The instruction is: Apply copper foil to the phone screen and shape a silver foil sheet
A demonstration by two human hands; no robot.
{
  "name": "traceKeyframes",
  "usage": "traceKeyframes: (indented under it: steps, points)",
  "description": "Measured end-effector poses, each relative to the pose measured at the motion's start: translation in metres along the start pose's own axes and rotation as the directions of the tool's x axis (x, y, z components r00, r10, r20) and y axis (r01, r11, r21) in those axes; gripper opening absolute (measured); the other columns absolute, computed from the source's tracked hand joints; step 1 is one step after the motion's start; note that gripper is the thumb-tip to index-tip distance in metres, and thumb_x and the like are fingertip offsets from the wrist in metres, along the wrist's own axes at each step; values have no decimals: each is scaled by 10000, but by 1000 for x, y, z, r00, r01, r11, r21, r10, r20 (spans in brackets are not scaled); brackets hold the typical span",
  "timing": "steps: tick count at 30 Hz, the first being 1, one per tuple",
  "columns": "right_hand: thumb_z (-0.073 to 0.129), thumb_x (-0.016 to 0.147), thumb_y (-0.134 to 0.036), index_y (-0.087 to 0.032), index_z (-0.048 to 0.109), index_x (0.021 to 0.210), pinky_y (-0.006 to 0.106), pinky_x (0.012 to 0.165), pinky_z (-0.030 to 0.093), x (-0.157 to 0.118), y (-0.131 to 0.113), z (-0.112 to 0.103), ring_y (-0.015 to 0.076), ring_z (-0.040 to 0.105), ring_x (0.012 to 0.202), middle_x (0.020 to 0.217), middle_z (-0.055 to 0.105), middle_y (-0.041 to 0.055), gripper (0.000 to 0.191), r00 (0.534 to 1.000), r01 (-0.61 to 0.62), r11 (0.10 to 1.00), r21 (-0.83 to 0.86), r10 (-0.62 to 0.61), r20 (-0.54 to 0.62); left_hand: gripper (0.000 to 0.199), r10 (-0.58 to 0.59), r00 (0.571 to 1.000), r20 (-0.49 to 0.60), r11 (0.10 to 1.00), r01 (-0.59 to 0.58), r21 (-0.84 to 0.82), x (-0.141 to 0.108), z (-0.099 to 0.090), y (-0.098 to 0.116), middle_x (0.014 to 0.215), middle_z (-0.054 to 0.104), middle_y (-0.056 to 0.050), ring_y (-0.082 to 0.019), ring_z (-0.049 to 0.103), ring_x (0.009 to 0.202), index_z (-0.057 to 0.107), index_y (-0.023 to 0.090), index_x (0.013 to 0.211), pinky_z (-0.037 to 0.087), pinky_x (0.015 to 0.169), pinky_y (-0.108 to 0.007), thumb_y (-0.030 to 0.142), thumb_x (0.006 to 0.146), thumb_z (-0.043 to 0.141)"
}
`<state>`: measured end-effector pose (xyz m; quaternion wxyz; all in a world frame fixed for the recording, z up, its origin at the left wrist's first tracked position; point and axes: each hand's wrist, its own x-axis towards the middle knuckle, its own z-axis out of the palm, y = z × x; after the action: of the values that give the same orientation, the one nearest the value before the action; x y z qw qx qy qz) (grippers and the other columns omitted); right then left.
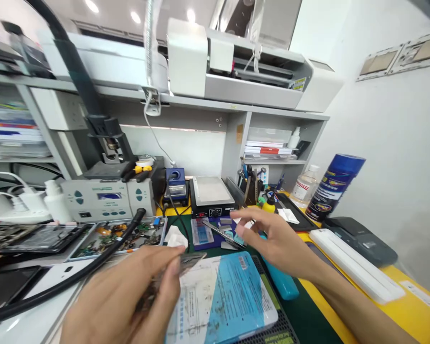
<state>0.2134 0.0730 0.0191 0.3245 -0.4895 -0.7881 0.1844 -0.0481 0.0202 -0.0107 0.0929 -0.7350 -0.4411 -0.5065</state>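
My left hand (125, 294) is at the lower left, thumb and forefinger closed together. A thin, dark, see-through piece (193, 259) shows beside these fingertips; its kind is unclear. Below it lies a blue and white printed packet (232, 291), scuffed and stained, on a dark perforated mat (286, 329). My right hand (275, 236) hovers past the packet's far right side, fingers curved and apart, with nothing visible in them. Nearest to it are metal tweezers (218, 233) and small grey pieces on a purple tray (200, 246). A turquoise case (283, 284) lies under my right wrist.
A hot plate (213, 191) and a soldering station (175, 184) stand at the back. A black hose (103, 258) crosses the left side, over a tray of circuit boards (86, 246). At right are a blue spray can (333, 186) and a white bar-shaped device (358, 265).
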Motion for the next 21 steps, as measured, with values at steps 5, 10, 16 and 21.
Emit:
traceKeyframes:
  steps: [5,10,16,21]
  points:
    - [730,870,-339,-320,669,1169,321,841,545,-21,-41,19,182,660,926,1073,721,-2,306,993,111,950,292,-96,-65,264,-467,883,51,846,462,-266,24,-14,14,605,753,43,-139,682,449,753,238,846,528,381,-151,479,867,649]
    - [756,818,-241,-261,702,1123,269,734,582,-21,-59,39,168,684,792,918,754,4,310,967,209,917,339,-142,-211,235,-451,884,120,810,462,-361,25,-17,18,785,805,3,-172,756,641,786,228,920,603,550,-174,425,859,673]
    - [713,849,-198,-265,724,1087,260,711,584,-19,-63,45,172,708,786,958,777,10,248,916,322,922,215,-246,-316,195,-446,890,101,817,450,-362,18,-14,24,776,800,15,-172,758,677,797,247,911,584,541,-161,393,850,683]
    - [698,857,-169,-263,748,1049,267,644,578,-19,-65,45,169,690,695,832,761,8,219,905,365,910,197,-297,-304,171,-514,856,59,767,489,-414,15,-11,32,751,794,23,-151,737,630,788,247,843,583,563,-162,385,837,687]
